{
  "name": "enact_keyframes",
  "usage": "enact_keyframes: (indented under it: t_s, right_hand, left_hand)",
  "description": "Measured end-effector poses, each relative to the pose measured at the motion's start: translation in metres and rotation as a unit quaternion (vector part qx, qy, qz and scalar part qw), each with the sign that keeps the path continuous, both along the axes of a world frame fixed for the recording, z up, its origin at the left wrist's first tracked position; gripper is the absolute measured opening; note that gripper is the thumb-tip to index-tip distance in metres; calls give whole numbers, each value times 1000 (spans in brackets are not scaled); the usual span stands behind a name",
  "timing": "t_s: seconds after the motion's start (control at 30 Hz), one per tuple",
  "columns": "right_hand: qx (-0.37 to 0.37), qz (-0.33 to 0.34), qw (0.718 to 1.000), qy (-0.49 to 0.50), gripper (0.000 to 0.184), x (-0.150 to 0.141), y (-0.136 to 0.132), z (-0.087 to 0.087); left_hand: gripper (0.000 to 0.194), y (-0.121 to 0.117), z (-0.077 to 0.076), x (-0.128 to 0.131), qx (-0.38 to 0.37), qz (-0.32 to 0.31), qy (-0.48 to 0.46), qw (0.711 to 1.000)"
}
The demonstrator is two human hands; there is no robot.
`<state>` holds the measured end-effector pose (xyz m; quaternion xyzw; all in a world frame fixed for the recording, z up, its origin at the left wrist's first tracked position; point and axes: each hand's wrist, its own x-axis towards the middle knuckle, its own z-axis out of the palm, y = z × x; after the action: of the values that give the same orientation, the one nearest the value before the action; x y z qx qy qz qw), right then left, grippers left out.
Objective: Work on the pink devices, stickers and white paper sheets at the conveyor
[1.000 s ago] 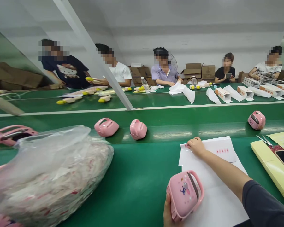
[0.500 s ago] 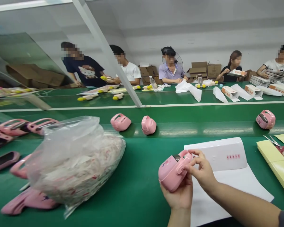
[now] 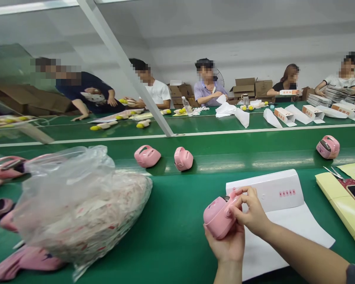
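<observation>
My left hand (image 3: pixel 228 245) cups a small pink plastic device (image 3: pixel 217 215) from below, just above the near edge of the green table (image 3: pixel 171 228). My right hand (image 3: pixel 250 213) has its fingers curled and pinched on the pink handle at the device's top right. Under and behind my hands lie white sticker sheets (image 3: pixel 272 193) with a row of small red marks.
A clear bag of white and pink parts (image 3: pixel 77 209) sits at left, among pink shells (image 3: pixel 6 167). Three pink devices (image 3: pixel 183 158) ride the belt behind. Yellow sheets (image 3: pixel 341 201), scissors and a phone lie right. Several people work across the far table with boxes.
A second ago my right hand lay on the sticker sheet and the device sat low. Both hands then came together on the device. In the last half second only the view shifted.
</observation>
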<state>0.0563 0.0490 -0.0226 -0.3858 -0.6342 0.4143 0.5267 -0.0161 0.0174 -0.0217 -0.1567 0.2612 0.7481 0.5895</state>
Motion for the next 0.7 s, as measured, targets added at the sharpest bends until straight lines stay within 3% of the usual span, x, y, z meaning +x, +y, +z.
enact_keyframes:
  t_s: [0.33, 0.53, 0.63, 0.7]
  right_hand:
    - [191, -113, 975, -24, 16, -9, -4, -14]
    - [335, -128, 913, -193, 23, 1, 4, -20]
    - [290, -105, 933, -186, 19, 4, 6, -22]
    - [194, -70, 968, -142, 40, 5, 7, -21]
  left_hand:
    - [57, -3, -3, 2, 10, -25, -19, 999]
    - [48, -5, 3, 1, -4, -26, -59, 998]
    - [43, -5, 4, 2, -13, -30, -63, 997]
    - [42, -5, -2, 1, -5, -28, -46, 999]
